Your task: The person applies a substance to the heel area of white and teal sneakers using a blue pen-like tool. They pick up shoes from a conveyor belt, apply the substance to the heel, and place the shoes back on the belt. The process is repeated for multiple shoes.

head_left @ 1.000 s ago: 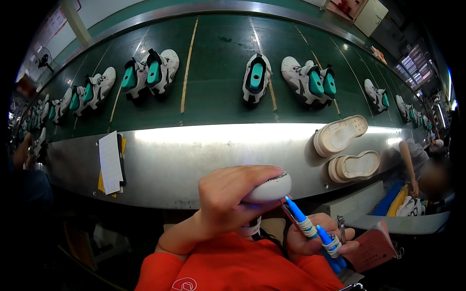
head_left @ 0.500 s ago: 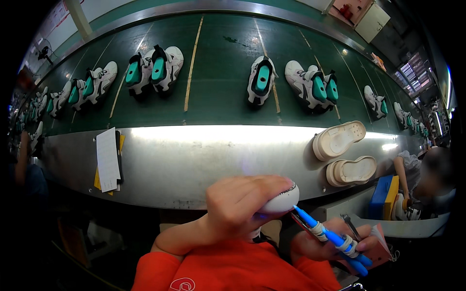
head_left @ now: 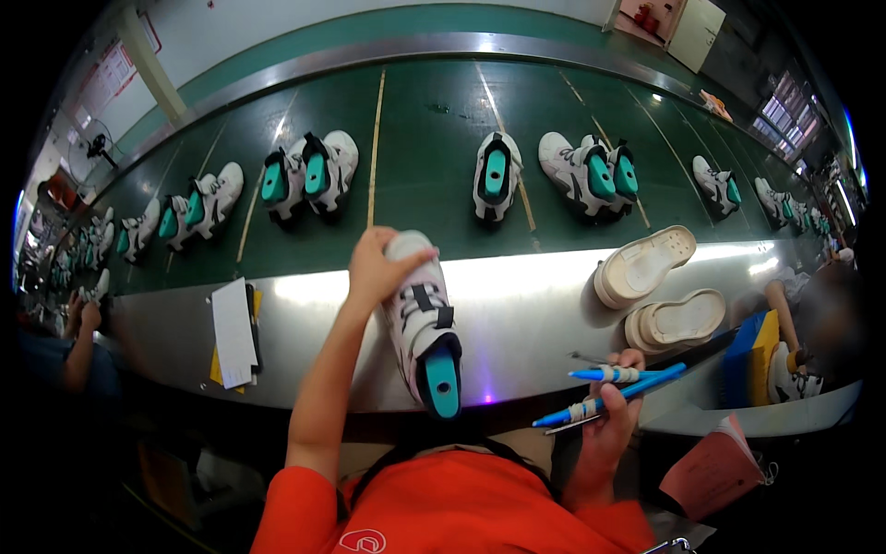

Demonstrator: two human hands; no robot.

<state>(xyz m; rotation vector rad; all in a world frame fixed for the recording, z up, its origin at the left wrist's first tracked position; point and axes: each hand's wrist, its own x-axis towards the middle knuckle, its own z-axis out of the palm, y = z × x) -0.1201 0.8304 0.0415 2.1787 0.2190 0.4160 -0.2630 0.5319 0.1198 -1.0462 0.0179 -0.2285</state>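
A white and black sneaker [head_left: 415, 309] with a teal shoe last [head_left: 443, 386] in its opening stands out over the near edge of the steel ledge, toe pointing away from me. My left hand [head_left: 374, 270] is closed round its toe end, thumb across the top. To the right, my right hand [head_left: 613, 420] grips several blue pens [head_left: 646, 382] wrapped with pale bands. A thin dark tool sticks out among them; its kind is unclear. The pens are apart from the sneaker.
Beyond the steel ledge [head_left: 517, 305], a green conveyor belt [head_left: 425, 166] carries more sneakers [head_left: 498, 175] with teal lasts. Two cream soles [head_left: 678, 319] lie on the right, papers [head_left: 233, 332] on the left. A pink booklet [head_left: 715, 471] hangs at lower right. Other people sit at both sides.
My left hand has moved forward and left, bringing the sneaker upright into view with its top showing. My right hand has turned the pens, which now lie nearly level, away from the shoe.
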